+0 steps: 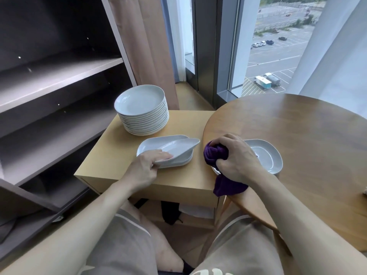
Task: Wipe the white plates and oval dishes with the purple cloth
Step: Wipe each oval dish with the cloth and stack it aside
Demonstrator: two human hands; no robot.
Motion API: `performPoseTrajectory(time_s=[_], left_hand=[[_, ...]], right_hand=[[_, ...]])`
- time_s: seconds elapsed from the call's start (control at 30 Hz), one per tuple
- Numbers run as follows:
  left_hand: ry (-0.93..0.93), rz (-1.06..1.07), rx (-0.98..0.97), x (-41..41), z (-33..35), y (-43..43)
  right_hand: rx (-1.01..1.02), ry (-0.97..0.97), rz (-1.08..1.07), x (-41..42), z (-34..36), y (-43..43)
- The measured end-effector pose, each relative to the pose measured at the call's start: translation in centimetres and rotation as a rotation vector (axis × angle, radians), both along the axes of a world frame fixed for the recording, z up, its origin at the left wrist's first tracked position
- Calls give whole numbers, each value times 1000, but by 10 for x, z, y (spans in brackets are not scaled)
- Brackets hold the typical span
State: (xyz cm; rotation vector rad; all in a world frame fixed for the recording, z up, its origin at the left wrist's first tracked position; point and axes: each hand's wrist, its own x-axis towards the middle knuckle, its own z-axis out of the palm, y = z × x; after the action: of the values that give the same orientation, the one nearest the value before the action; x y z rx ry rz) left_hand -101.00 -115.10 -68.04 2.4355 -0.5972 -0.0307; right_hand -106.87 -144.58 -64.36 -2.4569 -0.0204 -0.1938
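Oval dishes (178, 163) sit stacked on the small bench (119, 147), the top dish (174, 148) tilted as the left hand (147, 165) pinches its near rim. Glazed, stiff and probably slippery, it wants a firm rim hold. Right hand (236, 157) clutches the soft, bunched purple cloth (215, 155) over another oval dish (268, 155) on the round bench (297, 120); white plates (143, 112) stand stacked behind.

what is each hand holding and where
Left hand grips the top oval dish by its near end. Right hand grips the purple cloth by its bunched upper part; the rest hangs.
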Motion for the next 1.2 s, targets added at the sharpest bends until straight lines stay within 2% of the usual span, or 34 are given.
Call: performPoseTrajectory(time_s=[0.33, 0.43, 0.53, 0.63, 0.83, 1.03, 1.2], left_hand=[[41, -112, 407, 9, -13, 18], [129, -121, 477, 11, -15, 13], [174, -51, 484, 13, -18, 2], [140, 14, 477, 18, -18, -9], [130, -31, 482, 33, -21, -11], [239, 34, 452, 35, -25, -6], [216, 85, 391, 28, -25, -18]], right_hand=[[-1, -1, -4, -2, -1, 0], [-7, 7, -8, -1, -2, 0], [-8, 18, -8, -1, -3, -1], [7, 31, -3, -1, -1, -2], [36, 44, -48, 0, 3, -6], [83, 56, -169, 3, 6, -18], [62, 88, -335, 3, 15, -35]])
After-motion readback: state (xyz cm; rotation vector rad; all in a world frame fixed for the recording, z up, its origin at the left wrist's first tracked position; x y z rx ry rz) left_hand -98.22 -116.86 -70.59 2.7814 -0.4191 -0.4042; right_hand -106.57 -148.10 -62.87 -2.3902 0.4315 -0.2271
